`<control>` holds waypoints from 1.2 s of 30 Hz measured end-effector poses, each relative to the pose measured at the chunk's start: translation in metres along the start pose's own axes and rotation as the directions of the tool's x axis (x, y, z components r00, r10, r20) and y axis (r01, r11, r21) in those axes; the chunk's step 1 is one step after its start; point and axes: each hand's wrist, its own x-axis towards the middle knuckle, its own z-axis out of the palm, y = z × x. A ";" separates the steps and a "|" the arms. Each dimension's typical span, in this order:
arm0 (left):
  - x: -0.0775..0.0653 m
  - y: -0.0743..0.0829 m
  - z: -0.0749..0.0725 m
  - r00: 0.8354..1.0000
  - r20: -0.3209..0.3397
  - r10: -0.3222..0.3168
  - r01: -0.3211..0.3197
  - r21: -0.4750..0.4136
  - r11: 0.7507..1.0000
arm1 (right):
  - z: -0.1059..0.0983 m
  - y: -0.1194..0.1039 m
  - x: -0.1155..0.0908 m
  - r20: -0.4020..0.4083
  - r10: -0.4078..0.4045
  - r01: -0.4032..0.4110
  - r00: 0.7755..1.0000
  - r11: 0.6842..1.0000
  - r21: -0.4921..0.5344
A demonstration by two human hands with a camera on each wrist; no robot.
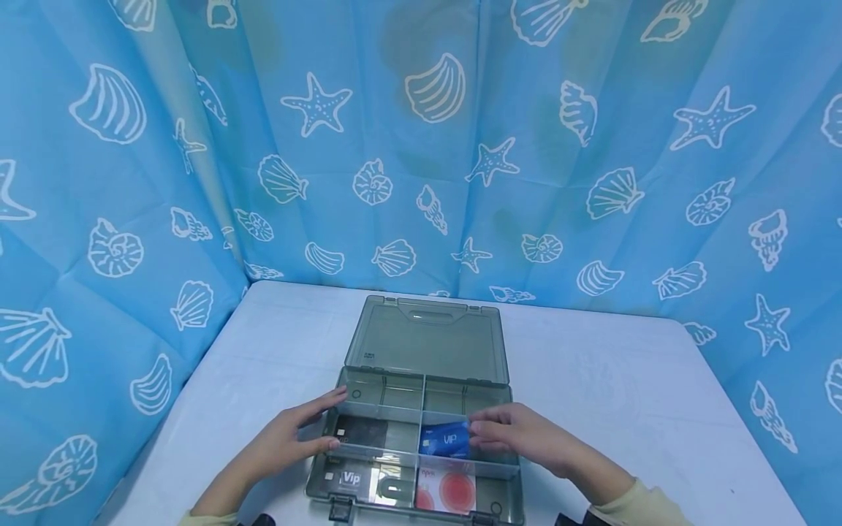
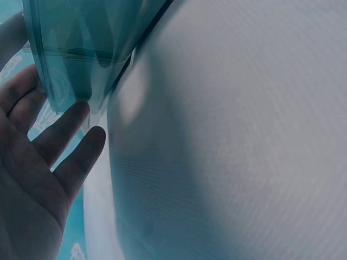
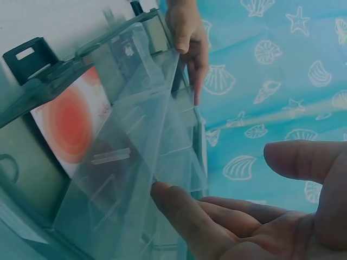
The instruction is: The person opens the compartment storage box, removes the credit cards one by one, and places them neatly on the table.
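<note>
A grey-green translucent divided box (image 1: 517,467) lies on the table with its lid (image 1: 427,343) swung back. My left hand (image 1: 289,438) is at the box's left side, fingers extended and thumb spread near the rim. Over the middle right compartment, my right hand (image 1: 533,438) has its fingertips by a blue VIP card (image 1: 444,440) that sits in there; its thumb stands apart from the fingers in the right wrist view. A black card (image 1: 362,431) is in the middle left compartment. The front compartments hold a dark Vip card (image 1: 342,476) and a red-and-white card (image 1: 447,488).
Clear dividers (image 1: 421,416) split the box into several compartments. Two latches, one of them a dark latch (image 1: 340,509), are on the front edge. A white cloth (image 1: 592,380) covers the table, and a blue seashell curtain (image 1: 395,146) hangs behind it.
</note>
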 end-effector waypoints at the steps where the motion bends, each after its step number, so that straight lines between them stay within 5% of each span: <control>1: 0.000 0.000 0.000 1.000 0.000 -0.001 0.001 -0.002 1.000 | 0.001 -0.001 0.000 -0.004 -0.007 0.007 1.000 1.000 -0.004; 16: 0.000 -0.002 0.001 1.000 0.000 0.003 -0.003 -0.016 1.000 | 0.012 -0.005 0.015 -0.136 -0.098 0.091 0.986 0.994 -0.059; 29: 0.000 -0.004 0.001 1.000 -0.007 0.019 -0.020 -0.029 0.999 | 0.028 0.007 0.033 -0.179 -0.142 0.112 0.974 0.979 -0.171; 36: 0.000 -0.005 0.001 1.000 -0.014 0.028 -0.028 -0.018 0.999 | 0.032 0.007 0.037 -0.153 -0.137 0.118 0.979 0.984 -0.133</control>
